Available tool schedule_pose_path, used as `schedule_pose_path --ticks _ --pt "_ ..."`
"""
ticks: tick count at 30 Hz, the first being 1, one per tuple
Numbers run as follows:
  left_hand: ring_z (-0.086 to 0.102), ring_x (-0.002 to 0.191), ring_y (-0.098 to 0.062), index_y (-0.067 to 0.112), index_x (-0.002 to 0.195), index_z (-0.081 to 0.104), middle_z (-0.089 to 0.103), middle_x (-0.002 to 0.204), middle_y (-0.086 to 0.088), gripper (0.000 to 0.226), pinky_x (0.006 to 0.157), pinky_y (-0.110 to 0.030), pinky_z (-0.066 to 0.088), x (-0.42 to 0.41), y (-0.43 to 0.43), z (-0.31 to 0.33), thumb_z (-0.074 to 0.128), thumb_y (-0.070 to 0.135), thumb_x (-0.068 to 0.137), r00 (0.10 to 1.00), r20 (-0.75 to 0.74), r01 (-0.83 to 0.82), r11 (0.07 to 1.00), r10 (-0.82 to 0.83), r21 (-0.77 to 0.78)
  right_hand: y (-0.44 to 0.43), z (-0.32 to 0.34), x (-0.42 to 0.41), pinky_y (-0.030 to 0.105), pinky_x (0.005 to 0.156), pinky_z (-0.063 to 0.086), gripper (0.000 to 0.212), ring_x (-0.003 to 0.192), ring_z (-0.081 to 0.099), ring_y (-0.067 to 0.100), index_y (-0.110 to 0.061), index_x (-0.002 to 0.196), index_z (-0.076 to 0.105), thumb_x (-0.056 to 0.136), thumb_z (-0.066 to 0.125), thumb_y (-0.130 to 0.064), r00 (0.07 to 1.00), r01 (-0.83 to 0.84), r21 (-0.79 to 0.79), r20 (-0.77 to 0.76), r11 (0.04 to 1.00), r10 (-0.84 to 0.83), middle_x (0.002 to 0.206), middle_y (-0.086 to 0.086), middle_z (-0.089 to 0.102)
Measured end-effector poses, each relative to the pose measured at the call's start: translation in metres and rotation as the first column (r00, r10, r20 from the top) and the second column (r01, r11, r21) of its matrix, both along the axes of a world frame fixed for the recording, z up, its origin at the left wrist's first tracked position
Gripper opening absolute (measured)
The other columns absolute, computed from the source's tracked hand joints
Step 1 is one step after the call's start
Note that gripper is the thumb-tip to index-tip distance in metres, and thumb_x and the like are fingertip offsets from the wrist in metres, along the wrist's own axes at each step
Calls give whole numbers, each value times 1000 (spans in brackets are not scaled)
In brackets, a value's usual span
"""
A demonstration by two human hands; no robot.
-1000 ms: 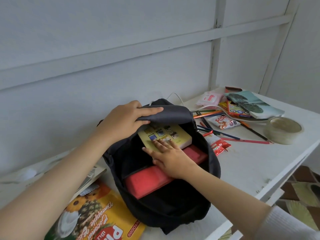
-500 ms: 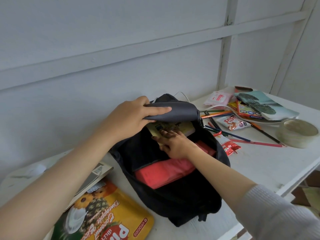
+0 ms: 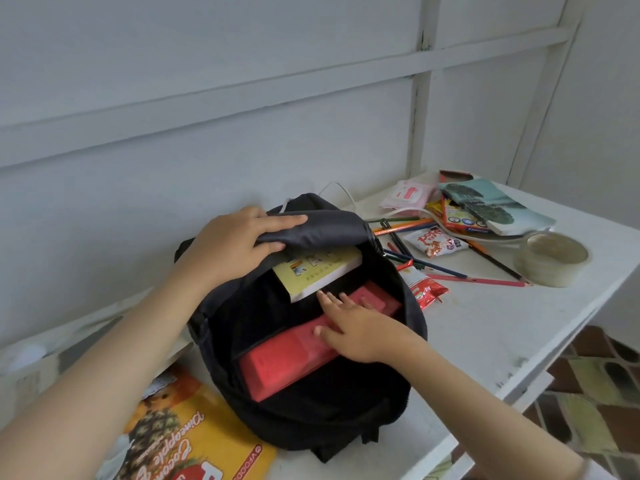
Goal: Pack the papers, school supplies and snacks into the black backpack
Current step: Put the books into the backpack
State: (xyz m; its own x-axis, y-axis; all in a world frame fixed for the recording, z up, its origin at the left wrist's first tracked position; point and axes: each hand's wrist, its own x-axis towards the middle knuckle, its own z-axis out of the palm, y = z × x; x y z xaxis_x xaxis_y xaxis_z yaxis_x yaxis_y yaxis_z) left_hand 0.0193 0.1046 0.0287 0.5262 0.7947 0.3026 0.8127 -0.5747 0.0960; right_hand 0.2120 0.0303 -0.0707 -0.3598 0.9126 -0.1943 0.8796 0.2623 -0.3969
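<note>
Yellow softcover book point(image 3: 320, 273) lies just beyond our right grip point(image 3: 356, 327), spread flat on the red oblong case point(image 3: 284, 365); left grip point(image 3: 235, 249) pinches the flap of the black fabric backpack point(image 3: 311, 414).

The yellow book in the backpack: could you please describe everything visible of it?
The yellow book is thick, with a yellow cover bearing small coloured pictures and white page edges. It lies tilted inside the black backpack, far end hidden under the flap the left hand grips, near corner over the red case, beside the right hand.
</note>
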Motion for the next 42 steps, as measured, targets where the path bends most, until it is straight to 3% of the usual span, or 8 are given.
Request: schedule_pose_path --ticks 3,6,11,19,26,32,37,42 --pt "53 93 -9 64 122 36 53 107 14 55 71 -19 36 5 -5 -14 63 35 84 999 26 -21 998 23 -65 -17 16 23 31 109 29 62 135 37 18 -26 150 17 97 44 -40 982 8 -79 -186 997 -22 149 1 36" --pt "38 128 -11 54 115 55 37 141 8 44 102 -26 31 22 -12 -26 69 36 78 996 85 -1 977 20 -213 -29 33 52 25 99 42 41 116 54 6 -28 136 48 96 49 -33 938 69 -4 -341 998 -66 130 -8 57" --pt "45 114 -1 33 98 70 52 123 11 16 92 -16 28 84 -20 -38 66 34 83 972 230 103 970 -52 -218 -23 49 116 25 86 52 23 87 64 4 -20 111 68 94 53 -20 839 321 76 -484 944 -247 92 -12 69" --pt "44 118 -7 28 126 56 54 124 9 37 100 -20 24 197 -26 -66 58 31 89 958 258 146 988 -127 -58 36 34 236 33 88 45 33 106 59 25 -17 123 60 92 51 -23 789 613 240 -232 753 -568 119 7 65" --pt "37 129 -24 27 133 49 48 135 -6 49 112 -39 16 240 -18 -123 42 46 89 996 22 -84 996 85 -28 86 14 298 45 100 37 73 117 50 32 -18 144 26 84 60 -40 797 570 212 93 794 -597 127 14 57" --pt "43 125 -17 22 132 49 53 130 2 62 114 -39 20 242 -15 -136 22 51 84 992 24 -120 993 121 -22 106 13 317 38 89 47 89 112 55 32 -16 149 13 82 66 -40 874 451 191 103 872 -474 125 14 57" --pt "42 125 -13 23 140 38 50 133 7 52 108 -24 10 245 -18 -127 46 43 92 971 196 -124 990 135 -68 110 20 325 31 69 44 73 88 56 27 -20 148 18 87 58 -25 913 378 244 59 893 -403 108 15 61" --pt "49 119 -14 28 144 30 53 130 3 58 101 -26 30 254 -10 -114 55 30 91 917 372 -106 986 145 -125 110 38 329 31 59 33 66 66 43 25 -33 147 22 91 37 -2 916 358 512 -30 781 -400 83 13 47"
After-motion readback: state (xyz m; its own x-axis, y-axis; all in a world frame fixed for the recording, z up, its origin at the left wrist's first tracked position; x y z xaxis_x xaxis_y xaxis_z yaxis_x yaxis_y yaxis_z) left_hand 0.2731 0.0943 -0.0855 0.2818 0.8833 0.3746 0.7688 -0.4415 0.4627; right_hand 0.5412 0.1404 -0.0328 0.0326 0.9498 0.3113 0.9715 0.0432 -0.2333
